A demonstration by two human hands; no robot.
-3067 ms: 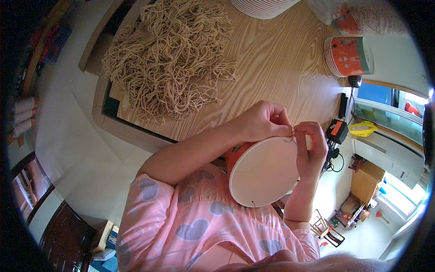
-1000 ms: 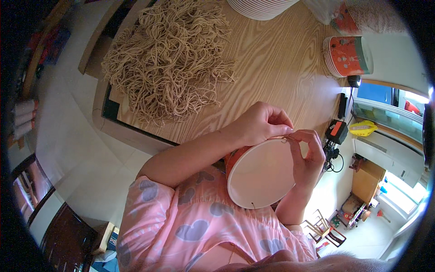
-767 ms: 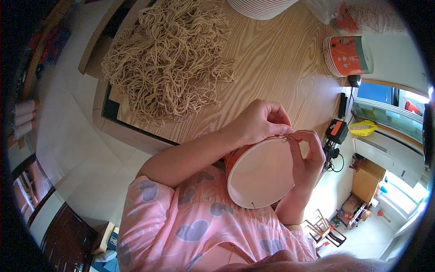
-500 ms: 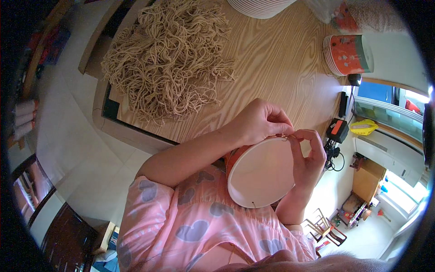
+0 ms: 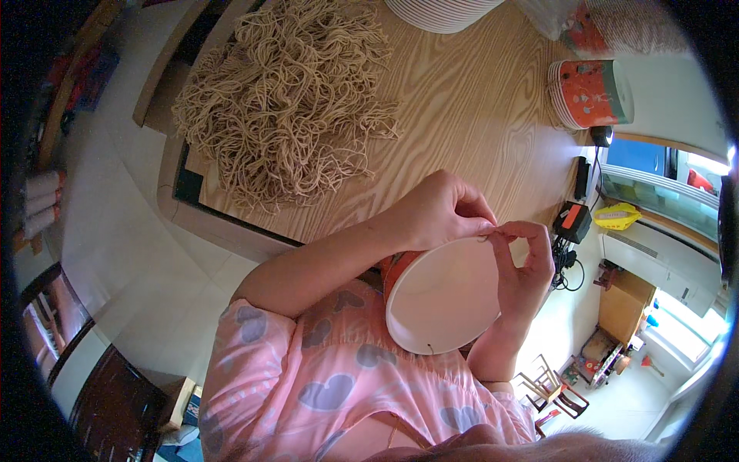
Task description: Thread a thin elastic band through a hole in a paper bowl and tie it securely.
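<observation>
A paper bucket (image 5: 443,296), white inside and red outside, is tilted in front of my chest with its mouth facing up toward me. My left hand (image 5: 450,206) reaches over the bucket's far rim, thumb and forefinger pinched on a short cord (image 5: 483,238) at the edge. Meeting it there, my right hand (image 5: 525,258) pinches at the same spot, its fingertips almost touching the left ones. Most of the cord is hidden by the fingers. A small dark cord end shows at the near rim, opposite the hands.
A large heap of beige cords (image 5: 285,104) lies on the wooden table (image 5: 454,115). Stacked white buckets (image 5: 443,11) stand at the far edge, and stacked red and green buckets (image 5: 589,92) at the right. A black adapter (image 5: 573,222) with cables sits beside the table's right edge.
The left fingers have shifted slightly at the rim, closing over the cord that showed more plainly before. The bucket and right hand have barely moved.
</observation>
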